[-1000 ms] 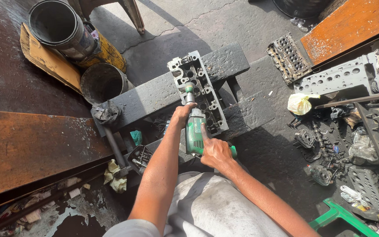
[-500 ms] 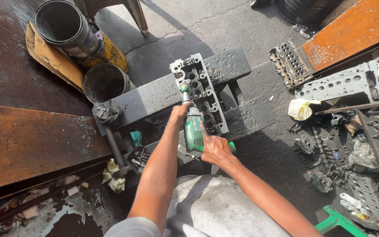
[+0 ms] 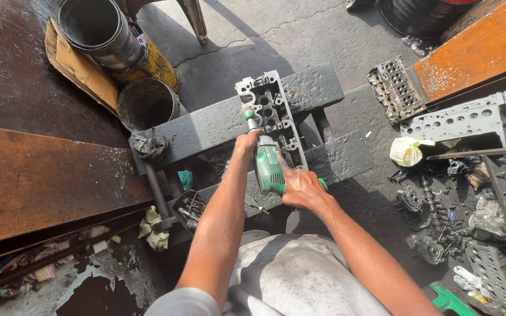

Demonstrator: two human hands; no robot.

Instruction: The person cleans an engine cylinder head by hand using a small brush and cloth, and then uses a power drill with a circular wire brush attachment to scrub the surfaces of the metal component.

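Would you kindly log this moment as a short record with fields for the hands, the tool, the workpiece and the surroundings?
left hand: grips the front of the green drill
right hand: holds the drill's rear
drill tip: against the cylinder head
cylinder head: lies on a dark bench
left of bench: metal bucket, rusty table
right, on floor: more engine parts, yellow bag

Two hands (image 3: 300, 187), one green drill (image 3: 269, 169), two metal buckets (image 3: 147, 104), several cylinder heads (image 3: 272, 111).
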